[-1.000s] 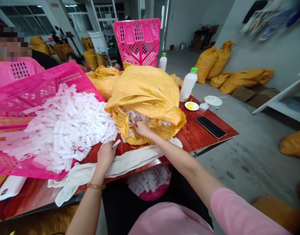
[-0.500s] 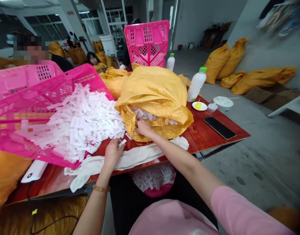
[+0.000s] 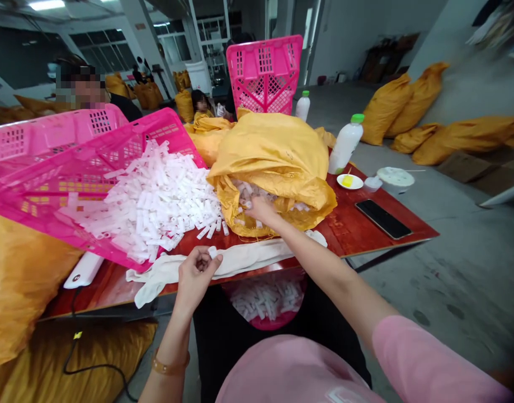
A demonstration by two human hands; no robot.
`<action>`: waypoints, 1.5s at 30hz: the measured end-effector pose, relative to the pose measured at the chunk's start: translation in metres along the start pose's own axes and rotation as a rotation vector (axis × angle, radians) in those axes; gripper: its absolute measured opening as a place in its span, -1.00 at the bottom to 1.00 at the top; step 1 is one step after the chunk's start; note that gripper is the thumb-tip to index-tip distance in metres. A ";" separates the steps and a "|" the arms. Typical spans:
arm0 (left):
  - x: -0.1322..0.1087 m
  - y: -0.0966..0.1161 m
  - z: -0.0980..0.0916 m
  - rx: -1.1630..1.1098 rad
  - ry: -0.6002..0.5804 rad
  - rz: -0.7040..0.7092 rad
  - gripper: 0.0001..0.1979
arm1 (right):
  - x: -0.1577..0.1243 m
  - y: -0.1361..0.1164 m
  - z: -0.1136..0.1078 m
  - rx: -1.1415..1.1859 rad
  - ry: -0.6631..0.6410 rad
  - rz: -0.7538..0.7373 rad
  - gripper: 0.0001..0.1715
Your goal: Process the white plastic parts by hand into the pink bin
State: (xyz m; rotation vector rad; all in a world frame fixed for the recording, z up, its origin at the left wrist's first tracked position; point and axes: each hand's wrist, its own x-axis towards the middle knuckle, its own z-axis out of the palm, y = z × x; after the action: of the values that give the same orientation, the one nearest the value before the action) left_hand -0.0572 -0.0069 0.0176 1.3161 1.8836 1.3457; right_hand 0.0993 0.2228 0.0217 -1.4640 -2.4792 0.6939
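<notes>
My left hand [image 3: 197, 274] is closed in a pinch on a short white plastic tube [image 3: 213, 252], just above the front of the table. My right hand [image 3: 263, 210] reaches into the mouth of a yellow woven sack [image 3: 273, 145], its fingers curled among more white tubes [image 3: 245, 193]. What those fingers hold, if anything, I cannot make out. To the left, a heap of similar white tubes [image 3: 164, 196] spills from a tilted pink crate [image 3: 135, 143] onto the red table. A white cloth [image 3: 248, 254] lies along the table edge under my forearm.
On the table's right stand a white bottle [image 3: 347, 144], a small dish [image 3: 349, 182] and a phone [image 3: 383, 218]. A pink container of tubes [image 3: 267, 299] sits at my lap. Another pink crate [image 3: 265, 73] rises behind the sack. Co-workers sit across and to the left.
My left hand has drawn back from the heap toward me with the tube. My right hand stays at the sack's mouth. The view has turned slightly left.
</notes>
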 end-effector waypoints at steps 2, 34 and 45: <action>-0.005 0.001 0.003 -0.087 -0.009 -0.053 -0.66 | -0.021 0.026 -0.013 0.061 0.081 0.001 -0.51; -0.029 0.042 0.038 -0.018 -0.430 0.245 -0.73 | -0.201 0.020 0.020 0.892 -0.341 -0.420 -0.71; -0.057 0.038 0.062 -0.061 -0.541 0.104 -0.63 | -0.205 0.027 0.033 0.531 -0.120 -0.412 -0.86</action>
State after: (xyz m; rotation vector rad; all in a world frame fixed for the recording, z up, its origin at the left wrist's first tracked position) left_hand 0.0325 -0.0283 0.0183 1.5704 1.4123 0.9530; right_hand 0.2097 0.0473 -0.0041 -0.7188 -2.3053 1.2440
